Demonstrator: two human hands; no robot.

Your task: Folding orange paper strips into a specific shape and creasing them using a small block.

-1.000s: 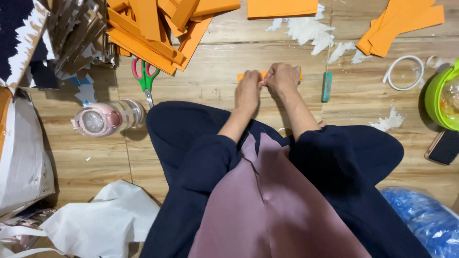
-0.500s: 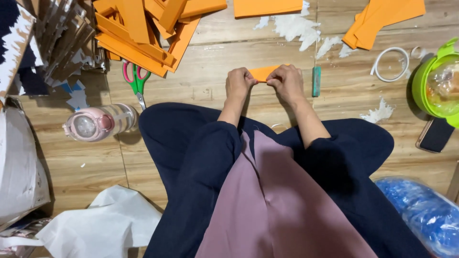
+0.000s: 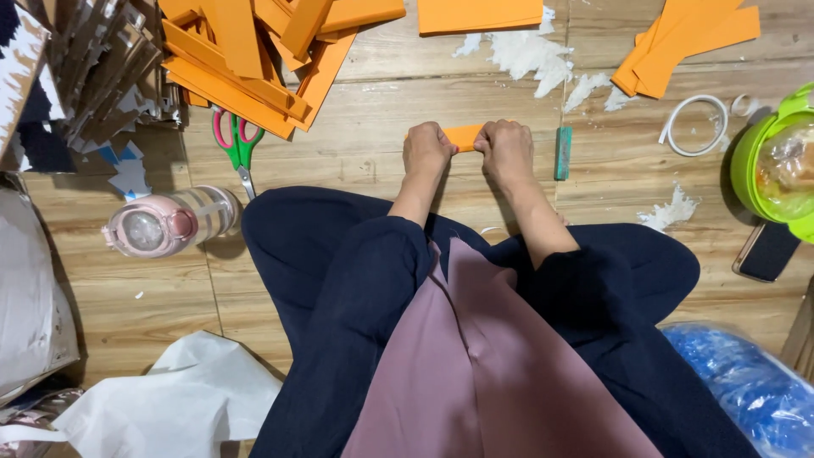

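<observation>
I sit cross-legged on a wooden floor. A small orange paper strip [image 3: 464, 136] lies flat on the floor in front of my knees, gripped at both ends. My left hand [image 3: 426, 149] is closed on its left end and my right hand [image 3: 506, 151] on its right end, so only the middle of the strip shows. A teal glue stick [image 3: 563, 153] lies just right of my right hand.
Piles of orange strips [image 3: 254, 51] lie at the top left, more at the top right [image 3: 678, 47]. Green-and-pink scissors [image 3: 238, 144], a pink bottle [image 3: 165, 225], a white tape ring [image 3: 695, 124], a green lidded bowl [image 3: 776, 165], a dark phone [image 3: 766, 252], white paper [image 3: 182, 399].
The strip has gone from lifted between my hands to pressed flat on the floor. My hands stay closed on its ends, and the view has shifted slightly.
</observation>
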